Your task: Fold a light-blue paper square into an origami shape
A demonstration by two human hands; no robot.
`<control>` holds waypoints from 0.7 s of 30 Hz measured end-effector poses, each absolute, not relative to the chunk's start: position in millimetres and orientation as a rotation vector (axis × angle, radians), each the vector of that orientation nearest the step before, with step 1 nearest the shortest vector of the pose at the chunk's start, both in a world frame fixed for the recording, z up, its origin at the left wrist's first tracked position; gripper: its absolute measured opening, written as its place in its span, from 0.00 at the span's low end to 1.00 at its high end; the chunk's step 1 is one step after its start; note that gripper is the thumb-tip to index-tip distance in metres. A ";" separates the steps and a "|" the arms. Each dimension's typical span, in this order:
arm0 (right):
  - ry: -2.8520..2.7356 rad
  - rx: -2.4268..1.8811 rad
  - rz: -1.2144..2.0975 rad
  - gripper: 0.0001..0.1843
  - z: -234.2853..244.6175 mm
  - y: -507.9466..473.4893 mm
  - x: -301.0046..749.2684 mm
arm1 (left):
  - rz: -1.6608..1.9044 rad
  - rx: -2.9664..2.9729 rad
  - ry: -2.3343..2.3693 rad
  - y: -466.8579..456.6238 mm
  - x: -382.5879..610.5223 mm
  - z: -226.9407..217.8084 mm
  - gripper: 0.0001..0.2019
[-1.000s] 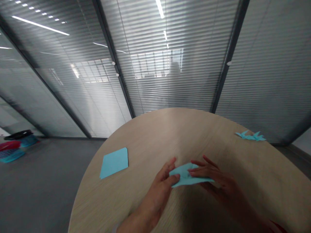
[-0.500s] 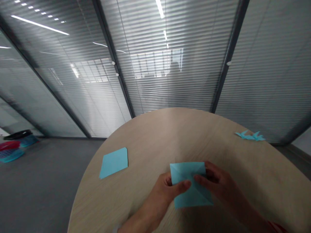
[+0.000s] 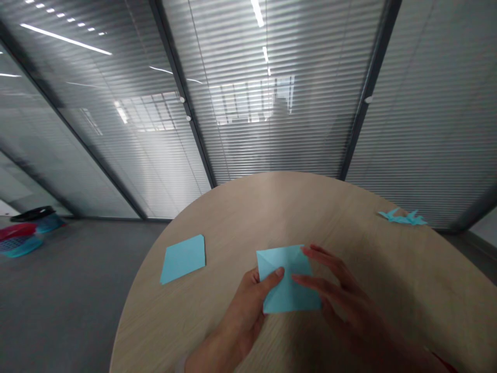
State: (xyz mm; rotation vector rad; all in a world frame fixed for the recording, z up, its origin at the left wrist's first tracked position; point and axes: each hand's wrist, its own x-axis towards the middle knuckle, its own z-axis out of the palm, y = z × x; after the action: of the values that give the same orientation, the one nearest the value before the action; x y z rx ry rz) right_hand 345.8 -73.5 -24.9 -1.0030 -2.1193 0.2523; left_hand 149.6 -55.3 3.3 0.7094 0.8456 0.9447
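Observation:
A creased light-blue paper square [image 3: 286,282] is held just above the round wooden table [image 3: 240,217], near me. My left hand [image 3: 248,305] pinches its left edge, thumb on top and fingers underneath. My right hand [image 3: 334,292] rests on the sheet's right side with its fingers stretched out, fingertips touching the paper.
A second light-blue sheet [image 3: 183,258] lies flat on the table to the left. Folded blue paper figures [image 3: 402,217] sit at the far right edge. Glass walls with blinds stand behind the table. Coloured baskets [image 3: 23,235] are on the grey floor at far left.
The paper went from folded and pressed on the table to opened into a creased square, then shifted slightly left and away. My right hand's fingers have straightened.

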 end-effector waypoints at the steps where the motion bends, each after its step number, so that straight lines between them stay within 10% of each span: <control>1: -2.160 -0.984 0.215 0.29 -24.7 -73.2 345.5 | 0.961 0.713 0.850 -55.4 149.9 2.9 0.14; 14: -2.051 -0.987 0.307 0.05 -24.1 -71.6 345.0 | 0.900 0.772 0.790 -55.7 149.6 -2.9 0.11; 21: -1.728 -1.190 0.660 0.09 -14.3 -70.6 344.4 | 0.742 0.920 0.728 -60.5 150.1 2.1 0.13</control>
State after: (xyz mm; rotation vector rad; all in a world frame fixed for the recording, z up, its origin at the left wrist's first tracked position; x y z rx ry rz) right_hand 344.4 -70.6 -14.3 -1.1903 -1.7279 0.6599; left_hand 150.1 -60.5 2.1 0.9201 0.7278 0.7419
